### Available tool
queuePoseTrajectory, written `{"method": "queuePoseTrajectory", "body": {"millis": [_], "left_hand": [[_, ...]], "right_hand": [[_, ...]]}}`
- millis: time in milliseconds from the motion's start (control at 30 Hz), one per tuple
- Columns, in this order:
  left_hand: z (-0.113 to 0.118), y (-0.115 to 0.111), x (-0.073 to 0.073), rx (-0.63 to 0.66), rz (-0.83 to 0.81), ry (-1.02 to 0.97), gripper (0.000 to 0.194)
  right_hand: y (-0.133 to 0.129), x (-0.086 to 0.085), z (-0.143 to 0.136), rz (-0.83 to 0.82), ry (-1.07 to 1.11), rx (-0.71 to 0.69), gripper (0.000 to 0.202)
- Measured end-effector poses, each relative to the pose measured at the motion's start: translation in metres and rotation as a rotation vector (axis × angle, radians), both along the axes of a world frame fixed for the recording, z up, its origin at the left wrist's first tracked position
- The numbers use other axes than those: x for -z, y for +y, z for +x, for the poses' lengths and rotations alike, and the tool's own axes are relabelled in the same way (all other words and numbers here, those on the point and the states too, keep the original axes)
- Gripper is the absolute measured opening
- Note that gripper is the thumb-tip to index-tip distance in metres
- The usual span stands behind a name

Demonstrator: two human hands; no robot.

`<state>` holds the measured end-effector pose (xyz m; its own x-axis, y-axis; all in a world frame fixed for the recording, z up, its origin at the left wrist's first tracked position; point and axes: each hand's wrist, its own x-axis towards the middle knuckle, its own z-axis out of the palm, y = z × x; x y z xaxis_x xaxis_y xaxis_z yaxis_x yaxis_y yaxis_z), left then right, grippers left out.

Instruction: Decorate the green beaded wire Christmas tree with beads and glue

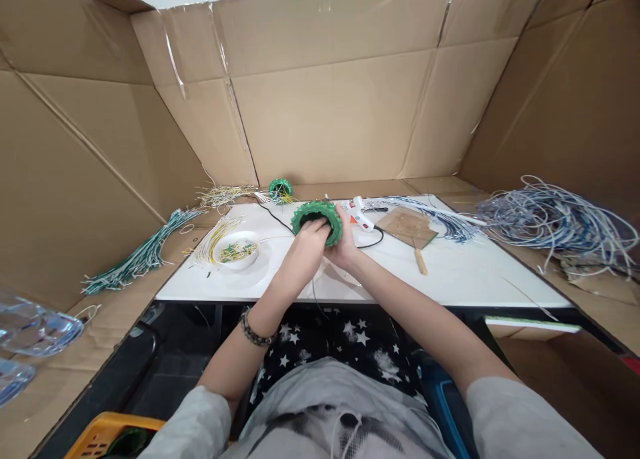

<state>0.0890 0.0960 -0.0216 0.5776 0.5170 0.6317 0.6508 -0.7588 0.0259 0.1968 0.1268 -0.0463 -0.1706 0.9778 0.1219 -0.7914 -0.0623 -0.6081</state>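
"What holds the eye from where we stand?"

"A seated person in a gray top, right hand (345,238) wrapped around the outer side of a knobbly green ring (320,210), held up just over the near half of a white table (480,272). That grasp likely steadies it and turns its opening to the wearer."

"And the left hand (311,238)?"

"Fingers dip into the opening, out of sight; whether they pinch anything, I cannot tell."

"Why the clutter so near?"

"Reach, I would judge. A white bowl (241,265) of green, yellow and white snippets (239,251) sits toward the left arm. A white glue gun (364,222) lies beyond the right hand, and a wooden-handled tool (421,263) rests farther right. Blue-and-white strands (555,212) heap at the right edge, green-and-white ones (145,256) at the left, perhaps parted by color."

"The piece itself?"

"Bright green and hollow, its rim scalloped with raised bumps, its inside dark, tilted so the mouth faces the person. A similar green piece (281,182) stands near the back edge, pale and yellow strands before it."
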Motion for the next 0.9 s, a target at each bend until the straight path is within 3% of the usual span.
{"method": "queuePoseTrajectory", "body": {"millis": [200,400,633,800,900], "left_hand": [[-0.002,0.021,0.003,-0.008,-0.074,-0.010,0.042],[-0.016,0.027,0.022,-0.045,-0.053,-0.182,0.036],[-0.027,0.025,0.054,-0.060,0.050,-0.380,0.030],[-0.030,0.019,0.060,-0.048,0.052,-0.399,0.030],[-0.028,0.013,0.060,-0.058,-0.077,-0.548,0.028]], "right_hand": [[-0.007,-0.006,-0.009,0.168,-0.059,0.096,0.041],[-0.004,0.000,-0.010,0.259,-0.191,0.215,0.048],[-0.013,0.003,-0.008,0.395,-0.398,0.339,0.053],[-0.015,0.004,-0.010,0.417,-0.416,0.352,0.053],[-0.014,0.006,-0.009,0.444,-0.419,0.345,0.052]]}}
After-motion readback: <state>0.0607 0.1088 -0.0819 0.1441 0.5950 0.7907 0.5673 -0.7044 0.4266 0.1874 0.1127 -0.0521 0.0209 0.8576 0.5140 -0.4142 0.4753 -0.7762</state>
